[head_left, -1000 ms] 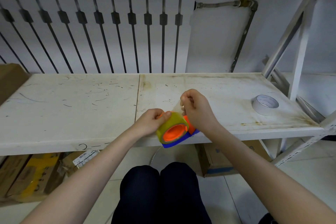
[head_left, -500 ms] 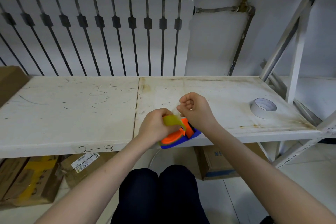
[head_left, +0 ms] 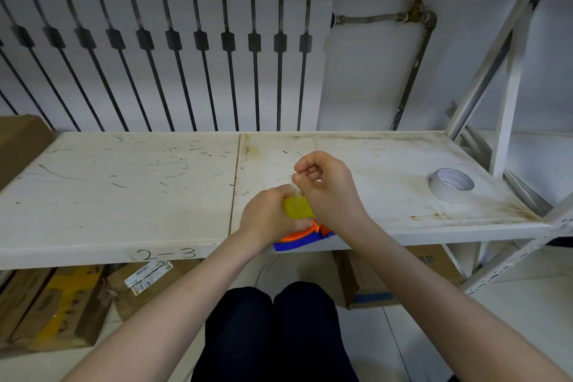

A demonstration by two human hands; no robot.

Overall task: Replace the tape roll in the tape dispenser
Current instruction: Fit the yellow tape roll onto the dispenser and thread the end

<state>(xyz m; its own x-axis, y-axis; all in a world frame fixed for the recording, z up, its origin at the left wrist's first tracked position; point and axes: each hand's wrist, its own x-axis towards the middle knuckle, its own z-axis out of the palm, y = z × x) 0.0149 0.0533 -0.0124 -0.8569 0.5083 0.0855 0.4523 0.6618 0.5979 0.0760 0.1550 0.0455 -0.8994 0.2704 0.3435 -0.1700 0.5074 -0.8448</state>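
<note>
views: one, head-worn wide-angle | faces: forward and down over a white shelf [head_left: 124, 195] toward a radiator [head_left: 161, 56] on the wall behind | nearness: close (both forearms reach in from the bottom corners, knees at bottom centre) | edges: lines bow outward | shared: nothing, single view

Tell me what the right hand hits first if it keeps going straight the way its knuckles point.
Nothing close, it seems. The right hand points away over the bare shelf, so the wall beside the radiator would likely come first. Depth is unclear; if angled downward, it meets the shelf.
</note>
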